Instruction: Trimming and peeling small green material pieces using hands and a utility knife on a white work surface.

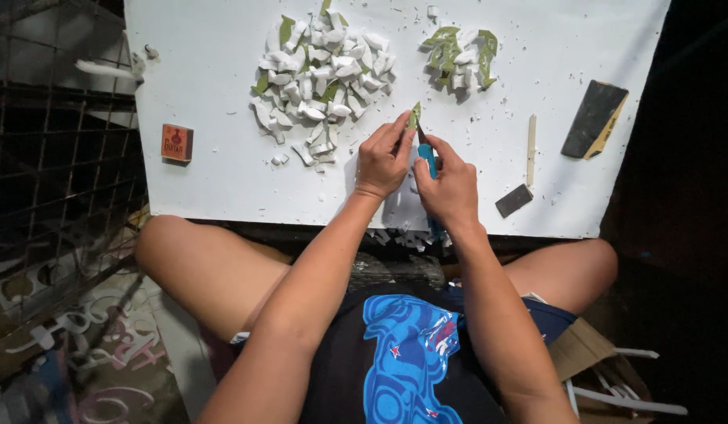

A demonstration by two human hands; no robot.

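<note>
1. While the head view looks down on a seated person, a white board (222, 180) is seen laid across the lap; it is taken as the landmark.
2. Near the board's middle, a small green-and-white piece (414, 116) is pinched in the fingertips of the left hand (383, 161).
3. Just beside it, a blue-handled knife (429, 157) is gripped by the right hand (448, 188), blade tip set against the piece.
4. Step judged in hand: trimming or carving of the held piece, mid-cut.
5. Toward the board's far edge, a large pile of pieces (321, 78) is seen; right of it, a smaller green pile (460, 56).
6. At the board's left, an orange box (177, 143); at its right, a dark sanding block (593, 119), a thin stick (531, 149), a small dark block (514, 200).
7. Next move judged to call for a steady pinch and a short, controlled blade stroke kept clear of the fingertips.
</note>
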